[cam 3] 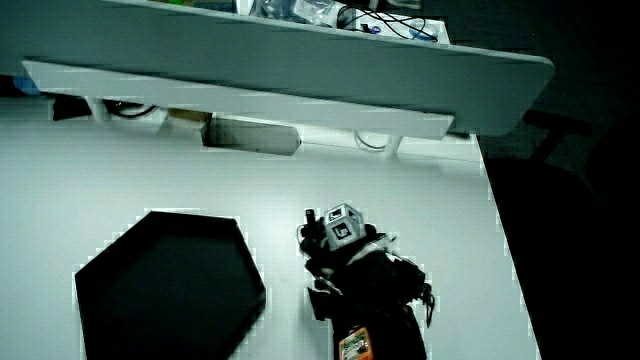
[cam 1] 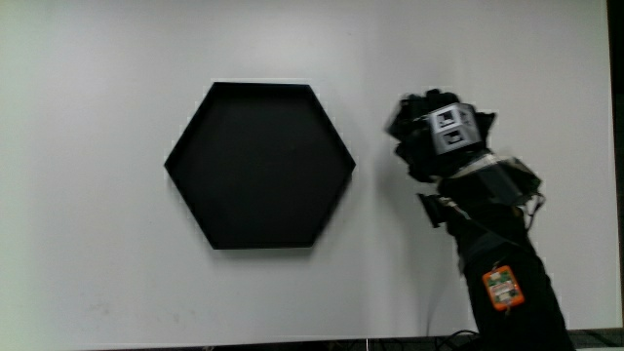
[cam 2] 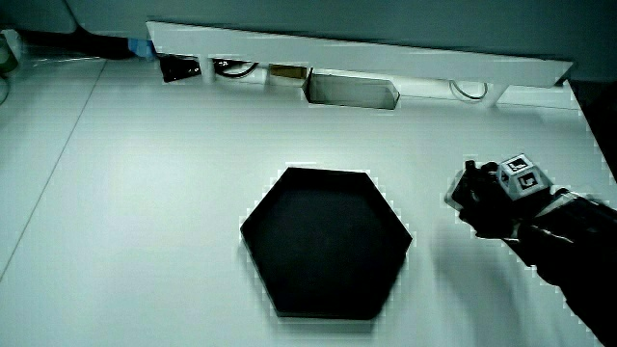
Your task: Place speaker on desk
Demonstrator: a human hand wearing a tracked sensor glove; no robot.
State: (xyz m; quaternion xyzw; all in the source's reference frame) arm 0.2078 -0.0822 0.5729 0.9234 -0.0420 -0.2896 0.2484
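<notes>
Beside the hexagonal tray (cam 1: 259, 164), the hand (cam 1: 436, 135) hovers, grip indiscernible.

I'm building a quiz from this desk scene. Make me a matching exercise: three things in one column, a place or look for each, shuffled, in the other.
Things:
1. hexagonal tray
2. hand
3. patterned cube

Descriptions:
A. sits on the back of the glove
B. black, flat on the white table, nothing in it
C. beside the tray, over bare table

Pairs: 1-B, 2-C, 3-A
</notes>
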